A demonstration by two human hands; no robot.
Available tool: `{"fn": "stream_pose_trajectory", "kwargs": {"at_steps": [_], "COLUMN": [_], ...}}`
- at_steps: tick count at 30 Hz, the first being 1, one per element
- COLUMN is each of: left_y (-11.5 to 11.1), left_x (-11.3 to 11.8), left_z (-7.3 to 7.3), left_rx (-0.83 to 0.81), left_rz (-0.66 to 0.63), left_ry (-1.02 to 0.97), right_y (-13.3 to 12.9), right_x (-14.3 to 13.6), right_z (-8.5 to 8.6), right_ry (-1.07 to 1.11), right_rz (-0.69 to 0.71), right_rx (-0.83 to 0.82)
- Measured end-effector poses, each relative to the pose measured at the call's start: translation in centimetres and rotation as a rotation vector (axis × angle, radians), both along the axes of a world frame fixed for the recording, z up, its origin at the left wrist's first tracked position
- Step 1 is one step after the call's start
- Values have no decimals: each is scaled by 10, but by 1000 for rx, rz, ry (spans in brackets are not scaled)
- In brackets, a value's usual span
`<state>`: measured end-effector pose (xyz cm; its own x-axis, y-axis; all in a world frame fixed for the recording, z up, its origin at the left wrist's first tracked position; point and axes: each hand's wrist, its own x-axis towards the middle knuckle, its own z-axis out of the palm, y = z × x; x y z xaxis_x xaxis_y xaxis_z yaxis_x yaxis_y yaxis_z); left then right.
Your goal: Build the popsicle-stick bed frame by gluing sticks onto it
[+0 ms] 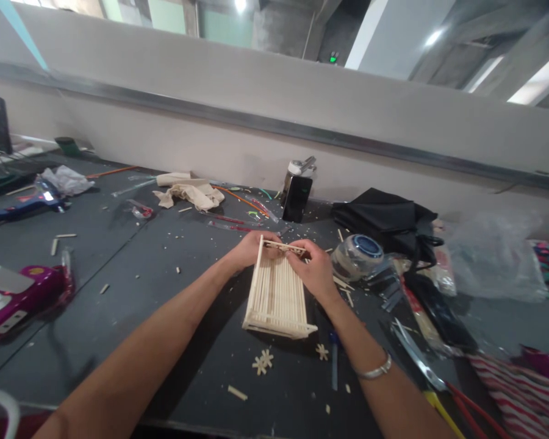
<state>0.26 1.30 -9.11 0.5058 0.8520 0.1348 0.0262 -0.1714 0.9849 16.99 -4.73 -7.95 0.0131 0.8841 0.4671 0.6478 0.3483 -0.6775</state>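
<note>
A small frame of pale wooden sticks [281,286] stands on the dark table in the middle of the view. At its far left corner, my left hand [256,249] is closed on it, some fingers hidden behind the sticks. My right hand [312,268] pinches at the far right end, thumb and fingers against the top bar. Just below the frame lie small star-shaped stick pieces [262,362], with one more star [321,352] to the right. A blue-capped pen [334,363] rests beside my right forearm.
A phone [297,199] leans upright behind the frame. To the right are a glass jar [357,257], a black bag [384,213], scissors [418,356] and striped cloth [521,393]. Leftward lie a purple tool [32,296], a blue glue gun [34,204] and crumpled cloth [190,190].
</note>
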Motion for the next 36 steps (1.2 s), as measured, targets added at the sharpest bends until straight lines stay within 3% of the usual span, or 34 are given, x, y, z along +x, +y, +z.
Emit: {"fn": "stream_pose_trajectory", "kwargs": {"at_steps": [36], "left_y": [-5], "left_x": [0], "left_z": [7], "left_rx": [-1], "left_rz": [17], "left_ry": [23], "right_y": [0], "right_x": [2], "right_z": [-1], "right_ry": [50], "right_rz": [17], "right_rx": [-47]}}
